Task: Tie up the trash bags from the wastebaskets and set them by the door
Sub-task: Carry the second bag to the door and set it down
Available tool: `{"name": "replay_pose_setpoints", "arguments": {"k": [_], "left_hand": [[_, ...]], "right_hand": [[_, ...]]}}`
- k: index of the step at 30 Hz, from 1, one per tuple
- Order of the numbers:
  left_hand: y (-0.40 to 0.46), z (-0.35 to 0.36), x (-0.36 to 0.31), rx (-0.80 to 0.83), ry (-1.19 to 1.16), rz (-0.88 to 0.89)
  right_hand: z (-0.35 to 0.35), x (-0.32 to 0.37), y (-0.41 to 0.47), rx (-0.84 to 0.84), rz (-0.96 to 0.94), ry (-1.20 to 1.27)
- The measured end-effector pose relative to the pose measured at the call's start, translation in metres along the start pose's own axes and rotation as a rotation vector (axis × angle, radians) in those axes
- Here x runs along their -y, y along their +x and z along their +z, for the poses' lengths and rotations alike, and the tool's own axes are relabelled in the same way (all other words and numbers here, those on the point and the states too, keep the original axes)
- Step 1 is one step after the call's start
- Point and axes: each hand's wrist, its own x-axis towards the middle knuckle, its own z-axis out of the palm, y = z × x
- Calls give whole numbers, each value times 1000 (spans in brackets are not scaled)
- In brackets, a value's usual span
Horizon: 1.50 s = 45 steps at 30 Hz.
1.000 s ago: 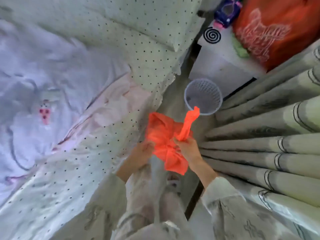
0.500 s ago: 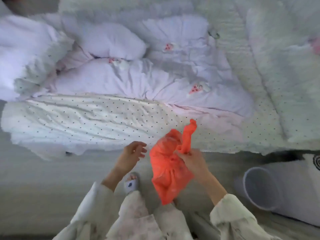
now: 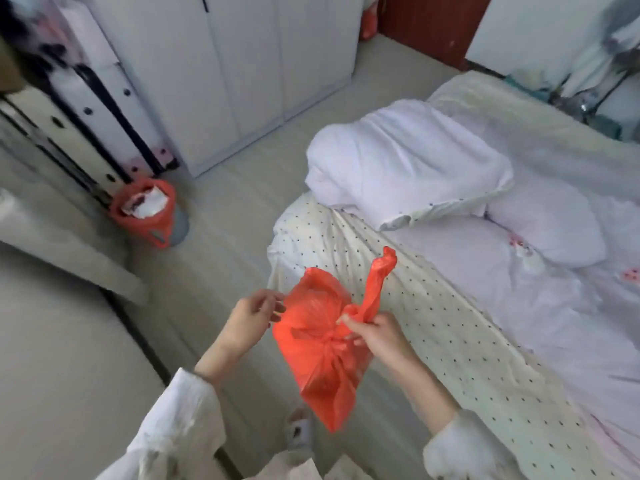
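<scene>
Bedroom floor beside bed (image 3: 398,271): right hand (image 3: 377,337) pinches orange trash bag (image 3: 322,351) neck, left hand (image 3: 247,315) loosely spread; knot pending, then door (image 3: 433,22).

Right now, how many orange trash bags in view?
3. One bag held by the right hand; one lining the wastebasket on the floor at left; one far off by the red door, blurry. Others may be hidden.
</scene>
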Motion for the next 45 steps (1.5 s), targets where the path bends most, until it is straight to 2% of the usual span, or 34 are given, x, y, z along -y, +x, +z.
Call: {"name": "replay_pose_setpoints", "arguments": {"k": [4,10,18,28,35,40,45], "left_hand": [[48,-80,-8,-145,-91,1],[110,-158,-20,-329,-272,15],[274,-266,-85,-432,-225,35],[481,-340,-190,-262,-121,16],[682,-362,-268,-111,-150,59],[815,-357,-353,54,-96,122],[924,-318,-445,224,-16,193]], "right_hand": [[52,84,62,102,-61,-27],[129,185,155,204,-126,-26],[190,309,322,207,-134,-136],[169,450,515,35,-152,-117],[139,547,661,-153,-182,-18],[86,611,740,-351,-137,58],[3,670,809,-495,-102,183]]}}
